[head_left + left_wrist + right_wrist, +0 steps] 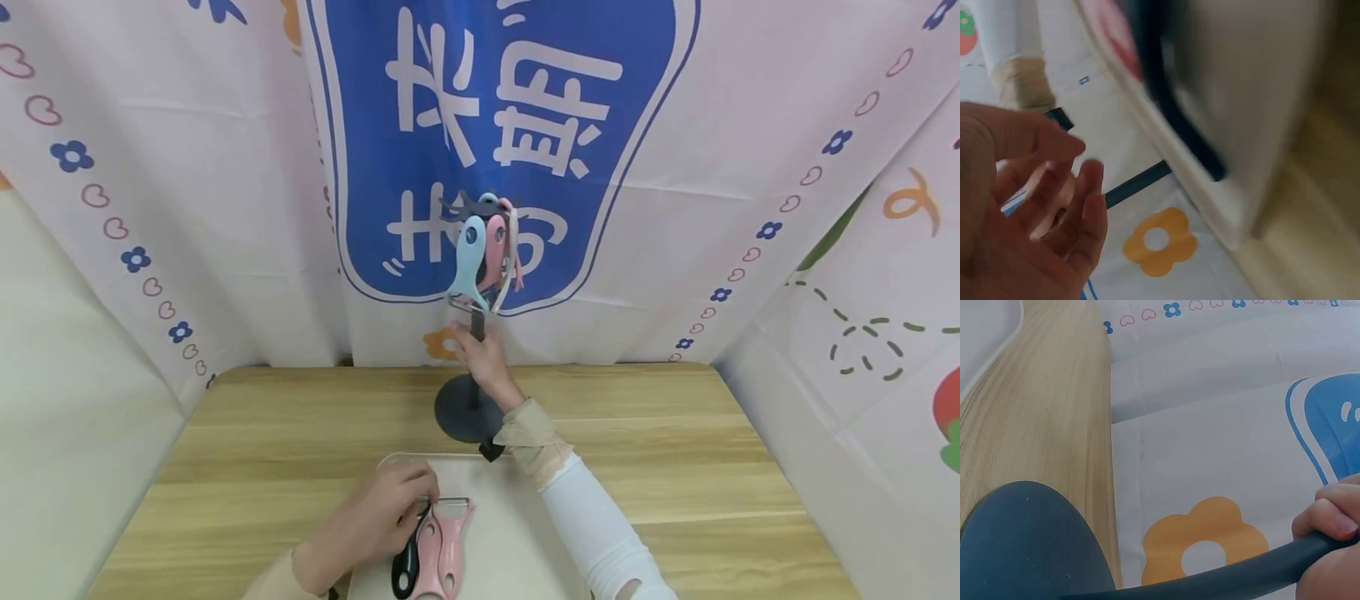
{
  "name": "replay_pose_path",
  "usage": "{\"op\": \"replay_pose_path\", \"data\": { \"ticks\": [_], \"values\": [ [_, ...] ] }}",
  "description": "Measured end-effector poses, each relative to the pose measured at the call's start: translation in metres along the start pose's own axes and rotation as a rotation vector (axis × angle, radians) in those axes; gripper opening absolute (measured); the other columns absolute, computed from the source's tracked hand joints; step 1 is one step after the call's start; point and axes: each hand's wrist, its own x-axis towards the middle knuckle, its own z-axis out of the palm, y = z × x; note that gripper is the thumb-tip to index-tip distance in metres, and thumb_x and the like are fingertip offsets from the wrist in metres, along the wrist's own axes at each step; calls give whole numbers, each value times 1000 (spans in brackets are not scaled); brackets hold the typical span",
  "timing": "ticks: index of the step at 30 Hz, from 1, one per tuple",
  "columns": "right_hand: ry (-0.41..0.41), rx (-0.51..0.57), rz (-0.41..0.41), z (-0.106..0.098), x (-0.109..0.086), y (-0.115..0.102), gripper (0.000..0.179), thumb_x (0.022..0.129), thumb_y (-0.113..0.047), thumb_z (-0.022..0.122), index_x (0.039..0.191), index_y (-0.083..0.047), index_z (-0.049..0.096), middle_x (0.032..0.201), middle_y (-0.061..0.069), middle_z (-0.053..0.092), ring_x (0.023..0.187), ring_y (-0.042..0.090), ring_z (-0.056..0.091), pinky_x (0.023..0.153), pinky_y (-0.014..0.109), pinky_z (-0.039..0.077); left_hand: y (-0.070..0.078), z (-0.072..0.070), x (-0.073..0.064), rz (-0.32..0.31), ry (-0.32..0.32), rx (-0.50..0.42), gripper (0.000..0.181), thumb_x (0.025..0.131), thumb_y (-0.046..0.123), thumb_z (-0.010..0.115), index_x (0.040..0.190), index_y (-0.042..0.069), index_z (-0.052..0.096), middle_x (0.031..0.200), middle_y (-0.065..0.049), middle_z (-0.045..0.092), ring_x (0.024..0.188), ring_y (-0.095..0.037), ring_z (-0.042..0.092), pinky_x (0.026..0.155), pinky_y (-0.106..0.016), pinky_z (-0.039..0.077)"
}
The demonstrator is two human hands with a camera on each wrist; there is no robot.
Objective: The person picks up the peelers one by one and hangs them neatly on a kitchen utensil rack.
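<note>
My right hand (486,360) grips the upright post of a black utensil stand (459,414), just below its hanging tools. A light blue peeler (469,260) and a pink peeler (495,250) hang at its top, beside other pink and white utensils. In the right wrist view, fingers wrap the dark post (1241,573). Over the pale tray (528,533), my left hand (378,512) is close to the blade end of a black peeler (405,573). Two pink peelers lie alongside it. In the left wrist view, the fingers bend loosely with nothing between them.
The tray sits at the near edge of a wooden table (262,450), with the round stand base just behind it. A printed cloth (247,208) with a blue panel hangs along the table's back edge, and more cloth hangs at the sides.
</note>
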Motion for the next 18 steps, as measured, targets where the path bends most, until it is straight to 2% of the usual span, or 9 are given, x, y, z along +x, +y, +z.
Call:
{"op": "replay_pose_path", "data": {
  "ticks": [4, 7, 10, 13, 18],
  "values": [
    [4, -6, 2, 1, 0, 0, 48, 112, -19, 53, 64, -15, 44, 50, -10, 38, 39, 9, 33, 43, 27, 27, 1, 5, -16, 15, -76, 21, 38, 73, -12, 75, 94, 20, 72, 98, 10, 66, 82, -5, 52, 73, -22, 50],
    [5, -11, 10, 2, 0, 0, 48, 111, -20, 54, 64, -16, 44, 50, -10, 38, 39, 9, 32, 43, 27, 27, 3, 8, -24, 29, -87, 48, 38, 74, -11, 76, 96, 21, 74, 104, 9, 68, 87, -8, 55, 78, -26, 53],
    [5, -16, 16, 2, -1, 0, 49, 111, -21, 54, 63, -16, 44, 49, -9, 37, 39, 10, 31, 43, 28, 27, 6, 10, -28, 21, -96, 45, 34, 80, -8, 80, 96, 21, 74, 107, 8, 70, 90, -9, 58, 81, -28, 54],
    [8, -17, 14, 1, -1, 0, 50, 110, -23, 55, 62, -16, 43, 50, -9, 37, 40, 9, 31, 43, 28, 26, 7, 10, -30, -3, -138, 46, 30, 83, -4, 83, 96, 22, 75, 108, 8, 72, 93, -9, 60, 83, -28, 55],
    [-2, -3, 0, 0, 0, 0, 48, 111, -22, 54, 65, -14, 42, 50, -8, 36, 40, 10, 30, 43, 27, 26, 9, 9, -34, -27, -195, 84, 28, 87, -2, 80, 103, 21, 76, 111, 7, 73, 97, -11, 63, 85, -31, 57]
  ]
}}
